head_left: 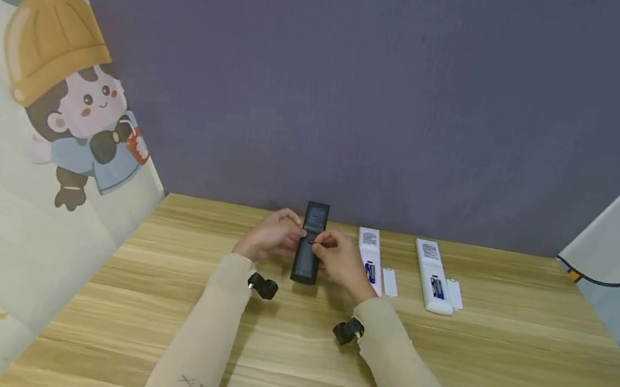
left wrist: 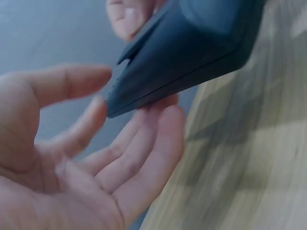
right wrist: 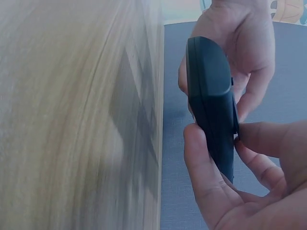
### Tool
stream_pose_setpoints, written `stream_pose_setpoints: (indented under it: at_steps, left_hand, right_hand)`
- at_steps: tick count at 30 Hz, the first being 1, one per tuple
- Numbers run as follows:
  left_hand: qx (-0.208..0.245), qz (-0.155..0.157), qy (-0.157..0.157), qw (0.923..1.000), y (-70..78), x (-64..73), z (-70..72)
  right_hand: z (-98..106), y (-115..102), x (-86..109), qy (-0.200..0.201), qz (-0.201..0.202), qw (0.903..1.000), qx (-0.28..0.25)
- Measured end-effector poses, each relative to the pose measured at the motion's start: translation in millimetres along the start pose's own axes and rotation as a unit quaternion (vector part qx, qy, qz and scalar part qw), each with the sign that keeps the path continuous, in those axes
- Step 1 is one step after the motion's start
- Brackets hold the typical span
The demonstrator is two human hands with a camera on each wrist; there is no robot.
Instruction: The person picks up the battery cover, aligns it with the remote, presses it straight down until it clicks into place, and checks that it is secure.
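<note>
The left hand (head_left: pixel 274 236) reaches in from the left with its wrist bent toward the middle, thumb on the near edge of a black remote control (head_left: pixel 306 264) and other fingers spread beneath it, so the remote is clasped between them. The right hand (head_left: pixel 341 261) comes from the opposite side, wrist angled inward, thumb and forefinger curled to the raised edge of the battery cover (right wrist: pixel 236 115) while another finger braces the remote's opposite face. The two hands thus meet on one thing, a small gap between them. The remote is held just above the wooden table (head_left: pixel 148 329), back toward the person, lengthwise between both hands. Both forearms slant inward, each wrist bearing a small black camera.

To the right lie two white remote controls, the nearer (head_left: pixel 369 248) partly behind the right hand, the farther (head_left: pixel 433 280) fully visible, each with exposed batteries and a loose white cover beside it.
</note>
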State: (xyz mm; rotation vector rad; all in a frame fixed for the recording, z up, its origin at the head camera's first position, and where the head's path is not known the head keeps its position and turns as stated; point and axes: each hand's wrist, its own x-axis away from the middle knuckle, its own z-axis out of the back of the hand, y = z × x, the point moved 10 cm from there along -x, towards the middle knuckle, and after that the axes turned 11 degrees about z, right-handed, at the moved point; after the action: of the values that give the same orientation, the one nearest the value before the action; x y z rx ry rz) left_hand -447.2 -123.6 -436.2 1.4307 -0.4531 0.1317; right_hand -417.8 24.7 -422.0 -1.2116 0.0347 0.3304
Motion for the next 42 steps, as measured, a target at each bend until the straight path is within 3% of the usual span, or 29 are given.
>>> stream_pose_setpoints:
  at_steps: [4,7,22,42]
  left_hand:
    - [-0.017,-0.014,-0.045,0.9987,2.2,2.7,-4.3]
    - [-0.027,-0.017,-0.06,0.9977,3.1,4.5,-5.9]
    - [-0.066,-0.02,-0.041,0.9968,4.2,5.1,-4.1]
    - [-0.077,-0.032,-0.03,0.9961,5.1,7.6,-2.0]
  right_hand:
    - [0.5,1.1,-0.6,0.0,-0.003,1.0,0.005]
    - [0.2,2.3,-1.4,-0.001,-0.004,1.0,0.008]
    - [0.7,3.9,-2.2,0.003,-0.01,0.9999,-0.001]
    - [0.9,1.6,-0.1,0.003,-0.008,1.0,0.0]
